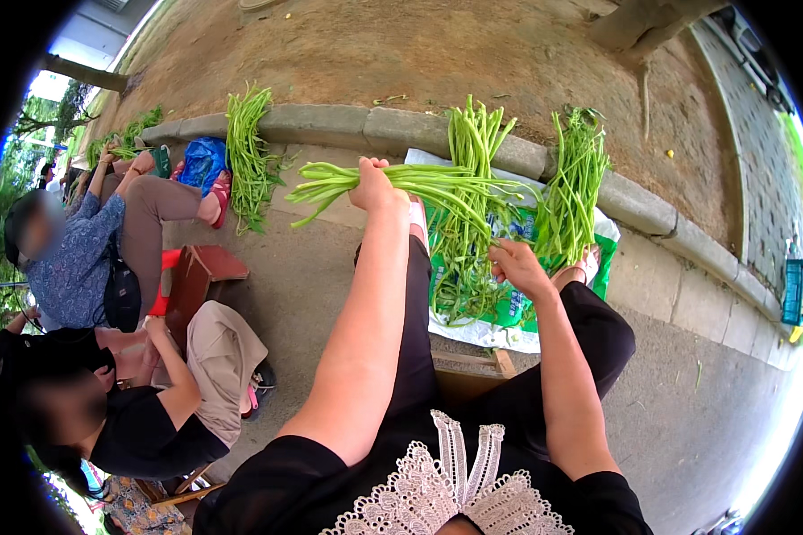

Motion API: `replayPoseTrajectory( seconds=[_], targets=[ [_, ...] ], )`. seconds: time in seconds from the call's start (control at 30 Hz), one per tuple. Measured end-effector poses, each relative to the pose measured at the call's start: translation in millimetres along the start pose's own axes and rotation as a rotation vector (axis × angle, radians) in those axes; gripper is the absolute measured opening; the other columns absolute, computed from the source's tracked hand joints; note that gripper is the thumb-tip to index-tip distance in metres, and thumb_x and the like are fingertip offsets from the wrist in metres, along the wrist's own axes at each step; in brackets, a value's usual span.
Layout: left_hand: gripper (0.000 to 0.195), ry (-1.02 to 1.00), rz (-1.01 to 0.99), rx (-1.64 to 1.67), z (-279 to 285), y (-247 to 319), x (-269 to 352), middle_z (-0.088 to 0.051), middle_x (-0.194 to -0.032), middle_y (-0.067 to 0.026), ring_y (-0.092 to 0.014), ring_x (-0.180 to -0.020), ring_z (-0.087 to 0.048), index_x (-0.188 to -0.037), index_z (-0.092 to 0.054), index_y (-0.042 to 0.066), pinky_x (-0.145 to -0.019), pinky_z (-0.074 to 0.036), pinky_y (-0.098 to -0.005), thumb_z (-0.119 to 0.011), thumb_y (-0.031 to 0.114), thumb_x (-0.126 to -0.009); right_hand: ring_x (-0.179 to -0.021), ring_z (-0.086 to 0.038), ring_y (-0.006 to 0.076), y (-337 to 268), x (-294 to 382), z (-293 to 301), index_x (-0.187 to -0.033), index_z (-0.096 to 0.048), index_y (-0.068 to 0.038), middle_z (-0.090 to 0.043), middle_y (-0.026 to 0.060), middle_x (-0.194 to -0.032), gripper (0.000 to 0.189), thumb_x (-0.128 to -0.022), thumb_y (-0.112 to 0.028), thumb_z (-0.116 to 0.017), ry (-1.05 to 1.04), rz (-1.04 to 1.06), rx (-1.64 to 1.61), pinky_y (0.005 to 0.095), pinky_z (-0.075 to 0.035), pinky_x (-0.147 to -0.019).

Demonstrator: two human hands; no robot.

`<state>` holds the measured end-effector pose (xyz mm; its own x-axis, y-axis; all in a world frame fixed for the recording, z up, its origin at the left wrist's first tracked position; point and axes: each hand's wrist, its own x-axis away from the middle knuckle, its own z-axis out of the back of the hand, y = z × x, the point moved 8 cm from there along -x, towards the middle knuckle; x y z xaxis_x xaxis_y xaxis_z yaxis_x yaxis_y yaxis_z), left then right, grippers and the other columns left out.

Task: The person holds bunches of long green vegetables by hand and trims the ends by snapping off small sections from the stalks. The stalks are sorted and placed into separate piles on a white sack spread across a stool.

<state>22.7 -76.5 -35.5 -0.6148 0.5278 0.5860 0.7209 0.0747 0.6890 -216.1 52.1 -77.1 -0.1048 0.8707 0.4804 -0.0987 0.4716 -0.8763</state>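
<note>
My left hand (375, 186) grips a bundle of long green vegetable stems (435, 179), held sideways above the ground. Just below the bundle's right end, my right hand (522, 264) has its fingertips pinched at a thin green stem; its exact hold is partly hidden. Beneath my hands, loose leafy trimmings (468, 287) lie on a green and white plastic sheet (523, 340) that bears writing. One upright pile of stems (476, 137) leans on the kerb behind the bundle. Another leafy pile (575, 187) rests to the right, beside my foot.
A concrete kerb (328, 124) runs across, with bare soil (348, 60) beyond. At left are more stems (244, 154), a blue plastic bag (204, 162) and a red-brown wooden stool (217, 263). Two people sit on my left, one in a patterned blue shirt (73, 281). A teal crate (793, 291) stands far right.
</note>
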Motion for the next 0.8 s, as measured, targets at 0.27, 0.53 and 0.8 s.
replayPoseTrajectory(
  seconds=[0.27,0.53,0.8],
  targets=[
    [0.012,0.002,0.004,0.005,1.9,0.8,-1.8,-0.052,-0.073,-0.0041,-0.013,-0.059,-0.051,-0.088,-0.043,0.001,-0.056,-0.047,-0.0262,-0.053,0.006,-0.083,-0.055,-0.049,0.0088,-17.0,5.7,2.3,-0.08,-0.054,0.003,-0.05,0.0027,-0.058,0.027,-0.085,-0.023,-0.054,0.051,0.06,0.013,0.0279,-0.041,-0.05],
    [0.012,0.003,0.017,0.003,3.6,0.2,-4.0,-0.053,-0.072,-0.0041,-0.014,-0.06,-0.051,-0.086,-0.044,0.002,-0.058,-0.047,-0.0282,-0.054,0.006,-0.083,-0.062,-0.056,0.033,-25.8,9.3,8.3,-0.085,-0.059,0.0,-0.057,0.019,-0.069,0.025,-0.079,-0.024,-0.06,0.269,0.258,0.474,0.0393,-0.043,-0.057],
    [0.011,0.001,0.063,0.031,2.5,-5.4,3.6,-0.053,-0.072,-0.0041,-0.014,-0.061,-0.051,-0.085,-0.043,0.002,-0.058,-0.047,-0.0283,-0.054,0.006,-0.082,-0.077,-0.062,0.0322,-0.1,-2.1,-29.6,-0.107,-0.057,0.002,-0.064,0.0196,-0.081,0.051,-0.074,-0.037,-0.064,0.146,0.08,0.507,0.0375,-0.048,-0.069]
  ],
)
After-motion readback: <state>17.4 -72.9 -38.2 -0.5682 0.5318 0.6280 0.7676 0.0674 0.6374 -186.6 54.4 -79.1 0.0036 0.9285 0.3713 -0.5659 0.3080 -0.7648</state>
